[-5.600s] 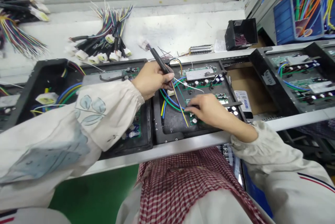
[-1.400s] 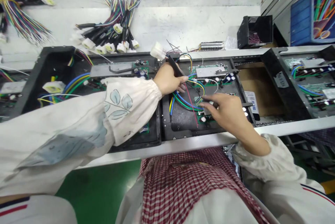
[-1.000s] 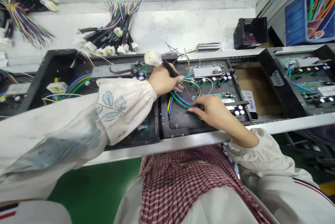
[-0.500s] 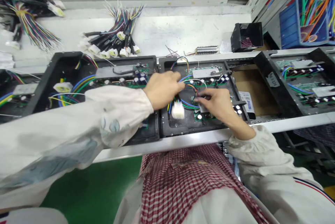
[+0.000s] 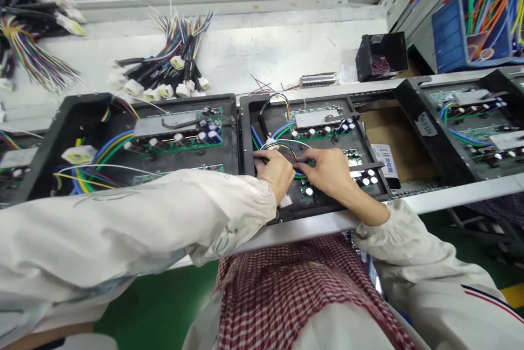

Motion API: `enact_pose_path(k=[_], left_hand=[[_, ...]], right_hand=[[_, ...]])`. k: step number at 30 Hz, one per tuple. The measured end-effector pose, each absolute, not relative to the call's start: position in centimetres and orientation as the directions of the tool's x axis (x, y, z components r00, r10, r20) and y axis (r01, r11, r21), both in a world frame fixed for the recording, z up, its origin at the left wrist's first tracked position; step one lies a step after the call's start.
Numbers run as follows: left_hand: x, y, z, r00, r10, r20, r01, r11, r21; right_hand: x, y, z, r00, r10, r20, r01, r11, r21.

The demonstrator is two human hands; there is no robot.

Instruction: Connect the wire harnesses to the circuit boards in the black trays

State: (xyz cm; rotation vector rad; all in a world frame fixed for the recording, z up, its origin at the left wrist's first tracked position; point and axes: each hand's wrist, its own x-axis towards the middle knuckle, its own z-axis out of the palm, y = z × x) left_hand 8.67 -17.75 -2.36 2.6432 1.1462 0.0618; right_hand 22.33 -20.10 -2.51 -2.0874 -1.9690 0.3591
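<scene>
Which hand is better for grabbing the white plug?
Probably the left hand. The white plug sits just below it, by the wrist. The right hand is farther away, with its fingers reaching toward the coloured wires.

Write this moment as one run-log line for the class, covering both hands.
left hand: grips black sleeved harness | right hand: fingers at coloured wires | over: black tray
</scene>
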Motion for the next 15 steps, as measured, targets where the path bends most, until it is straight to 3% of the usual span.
enact_pose_path(k=[1,3,5,6,10,13,15], left_hand=[[8.6,-17.9,-2.4,0.678,0.731,-0.078,0.732,-0.662,0.161],[8.5,-18.2,-1.9,0.687,0.714,-0.134,0.698,-0.7,-0.151],[8.5,-18.5,-0.9,0.716,0.655,-0.242,0.52,-0.731,-0.443],[8.5,-18.7,-0.3,0.722,0.621,-0.306,0.422,-0.746,-0.516],[8.2,-19.1,1.4,0.709,0.53,-0.465,0.275,-0.815,-0.509],[7.0,-19.6,2.2,0.803,0.451,-0.389,0.274,-0.86,-0.43],[5.7,-20.5,2.6,0.899,0.332,-0.287,0.253,-0.926,-0.279]], right_hand=[[22.3,-20.1,-2.6,0.052,0.999,-0.003,0.941,-0.05,-0.334],[22.4,-20.1,-2.7,0.049,0.999,0.005,0.95,-0.045,-0.308],[22.4,-20.2,-2.8,0.052,0.999,0.01,0.955,-0.046,-0.294],[22.4,-20.2,-2.8,0.051,0.999,0.012,0.954,-0.045,-0.295],[22.4,-20.2,-2.8,0.047,0.999,0.022,0.95,-0.038,-0.309],[22.3,-20.1,-2.8,0.058,0.998,0.019,0.953,-0.05,-0.299],[22.3,-20.1,-2.8,0.062,0.998,0.017,0.954,-0.054,-0.296]])
